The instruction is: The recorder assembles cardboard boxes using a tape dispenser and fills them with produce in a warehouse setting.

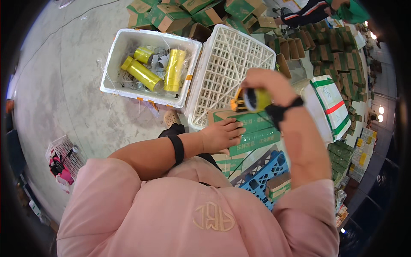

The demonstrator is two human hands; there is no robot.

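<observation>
Pink shirt [171, 218], green carton [257, 138], grey floor [64, 64] (boxes [169, 19] beyond).

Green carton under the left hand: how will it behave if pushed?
The carton would probably slide rather than roll, given its flat faces. Its straight edges suggest fairly stiff cardboard, unlikely to flop. Weight is unclear: any contents are hidden.
</observation>
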